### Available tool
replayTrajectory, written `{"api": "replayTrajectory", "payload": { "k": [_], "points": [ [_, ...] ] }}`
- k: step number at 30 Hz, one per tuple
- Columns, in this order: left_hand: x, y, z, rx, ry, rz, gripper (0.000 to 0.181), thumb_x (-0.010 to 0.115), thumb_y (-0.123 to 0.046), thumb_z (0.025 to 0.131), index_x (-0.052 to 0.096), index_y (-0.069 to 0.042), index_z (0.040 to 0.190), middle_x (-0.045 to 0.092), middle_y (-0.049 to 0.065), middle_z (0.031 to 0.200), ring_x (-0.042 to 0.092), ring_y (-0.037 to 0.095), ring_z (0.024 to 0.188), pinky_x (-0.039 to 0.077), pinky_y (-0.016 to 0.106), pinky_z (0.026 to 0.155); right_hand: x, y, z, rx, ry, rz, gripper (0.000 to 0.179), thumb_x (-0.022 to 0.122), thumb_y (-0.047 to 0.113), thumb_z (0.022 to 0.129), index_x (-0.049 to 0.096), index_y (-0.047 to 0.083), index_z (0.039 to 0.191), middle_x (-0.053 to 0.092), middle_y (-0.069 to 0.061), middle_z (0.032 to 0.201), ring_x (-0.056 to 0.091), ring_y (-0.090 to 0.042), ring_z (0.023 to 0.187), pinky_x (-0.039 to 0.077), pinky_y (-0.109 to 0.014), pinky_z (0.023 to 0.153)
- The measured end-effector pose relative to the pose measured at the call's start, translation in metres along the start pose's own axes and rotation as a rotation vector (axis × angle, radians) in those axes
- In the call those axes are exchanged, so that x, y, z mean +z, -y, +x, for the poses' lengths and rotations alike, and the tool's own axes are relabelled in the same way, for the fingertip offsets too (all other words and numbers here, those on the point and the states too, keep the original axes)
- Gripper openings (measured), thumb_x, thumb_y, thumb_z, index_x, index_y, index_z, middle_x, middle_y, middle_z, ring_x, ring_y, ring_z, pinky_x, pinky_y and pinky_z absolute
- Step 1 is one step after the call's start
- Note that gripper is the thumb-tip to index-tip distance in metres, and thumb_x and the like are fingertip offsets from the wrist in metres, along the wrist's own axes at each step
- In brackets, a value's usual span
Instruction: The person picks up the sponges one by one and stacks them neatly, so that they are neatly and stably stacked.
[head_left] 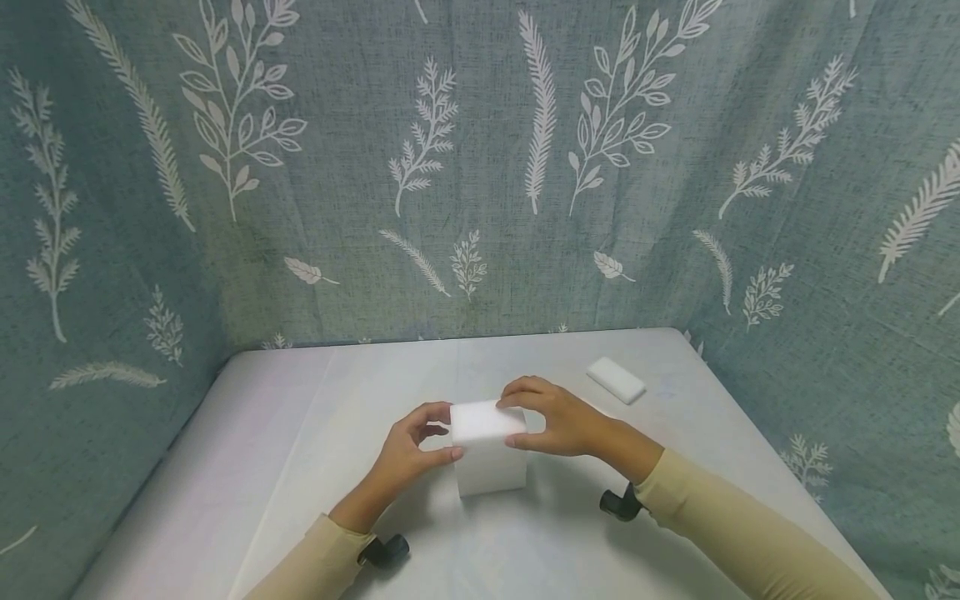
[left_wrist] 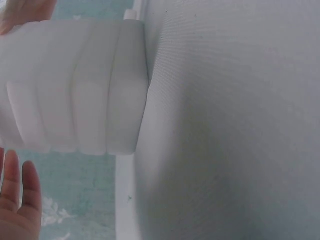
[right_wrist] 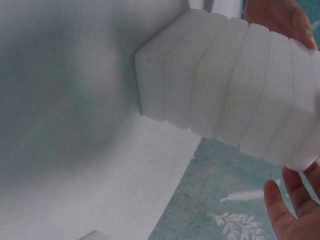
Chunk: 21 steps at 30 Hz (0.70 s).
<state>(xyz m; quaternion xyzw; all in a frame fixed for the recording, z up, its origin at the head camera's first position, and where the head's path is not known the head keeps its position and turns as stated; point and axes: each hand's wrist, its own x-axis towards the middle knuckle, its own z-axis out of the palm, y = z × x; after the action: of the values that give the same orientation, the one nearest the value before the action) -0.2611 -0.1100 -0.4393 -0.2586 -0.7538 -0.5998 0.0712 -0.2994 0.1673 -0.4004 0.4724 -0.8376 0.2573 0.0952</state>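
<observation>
Several white sponges stand in an upright stack (head_left: 489,467) on the table between my hands; their layered edges show in the left wrist view. My left hand (head_left: 408,446) holds the upper left side, thumb at the near corner and index finger at the far one. In the left wrist view its other fingers (left_wrist: 30,192) stretch out loosely beside the stack. From the right, my right hand (head_left: 555,417) grips the top sponge (right_wrist: 302,155), with its thumb on the near side and fingertips at the far top edge. That top sponge juts slightly out toward the right hand.
A single white sponge (head_left: 617,380) lies flat at the back right of the white table (head_left: 360,375). Blue-green curtains (head_left: 480,167) with pale leaf prints hang behind and at both sides. Dark wrist cameras (head_left: 621,504) sit under the beige sleeves.
</observation>
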Motion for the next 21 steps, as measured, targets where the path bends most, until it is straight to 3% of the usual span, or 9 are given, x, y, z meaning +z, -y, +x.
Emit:
{"api": "replayTrajectory", "payload": {
  "k": [9, 21],
  "points": [
    [0.0002, 0.0005, -0.0002, 0.001, 0.0, -0.008, 0.052, 0.084, -0.005, 0.073, 0.06, -0.002, 0.12, 0.061, 0.008, 0.112, 0.056, 0.021, 0.105, 0.047, 0.053, 0.092, 0.0029, -0.004, -0.0005, -0.008, 0.012, 0.031, 0.054, 0.079, 0.035, 0.082, 0.06, 0.014, 0.129, 0.054, 0.003, 0.128, 0.052, -0.015, 0.118, 0.047, -0.036, 0.097],
    [0.001, -0.0042, -0.0011, -0.039, 0.007, -0.012, 0.052, 0.084, -0.007, 0.074, 0.06, -0.003, 0.12, 0.06, 0.009, 0.111, 0.054, 0.036, 0.108, 0.044, 0.057, 0.094, 0.0034, -0.0031, -0.0012, -0.04, 0.002, 0.041, 0.055, 0.078, 0.034, 0.083, 0.059, 0.011, 0.129, 0.055, 0.001, 0.128, 0.053, -0.016, 0.118, 0.046, -0.036, 0.097]
  ]
}}
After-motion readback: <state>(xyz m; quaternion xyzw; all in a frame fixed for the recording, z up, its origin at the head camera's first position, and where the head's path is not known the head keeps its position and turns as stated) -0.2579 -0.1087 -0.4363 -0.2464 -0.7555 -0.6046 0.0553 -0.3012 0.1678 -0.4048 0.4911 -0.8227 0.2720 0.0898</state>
